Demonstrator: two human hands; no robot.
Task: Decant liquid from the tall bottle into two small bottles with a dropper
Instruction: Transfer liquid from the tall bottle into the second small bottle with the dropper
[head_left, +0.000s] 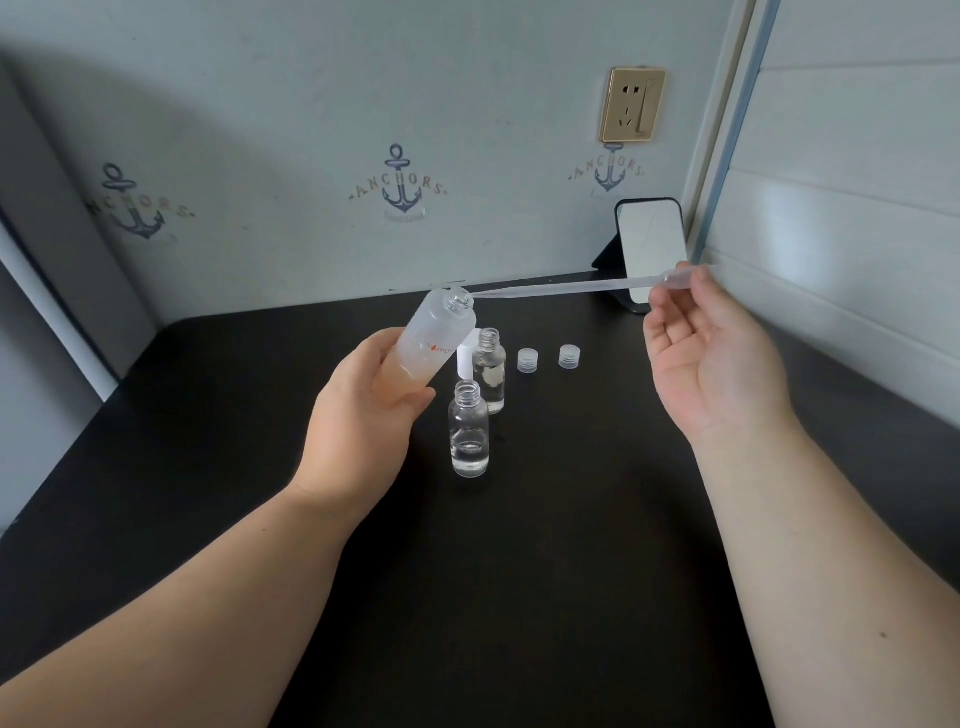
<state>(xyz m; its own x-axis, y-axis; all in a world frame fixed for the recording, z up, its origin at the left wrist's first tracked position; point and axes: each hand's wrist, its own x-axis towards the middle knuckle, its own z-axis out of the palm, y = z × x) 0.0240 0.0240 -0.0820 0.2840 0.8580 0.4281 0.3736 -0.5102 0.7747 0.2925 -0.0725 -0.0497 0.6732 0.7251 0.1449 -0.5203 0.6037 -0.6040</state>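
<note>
Head view: left hand (358, 410) grips tilted tall bottle (428, 348); right hand (701, 358) fingers (655, 301) pinch light, flexible dropper (582, 287) bulb, tip at bottle mouth.

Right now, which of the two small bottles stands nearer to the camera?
The small bottle with liquid at its bottom; the other small bottle stands behind it, beside the caps.

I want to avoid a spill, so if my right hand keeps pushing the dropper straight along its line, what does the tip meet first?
Most likely the open mouth of the tall bottle, tilted in your left hand. The dropper tip held by the right hand looks right at its rim, though depth is unclear.
</note>
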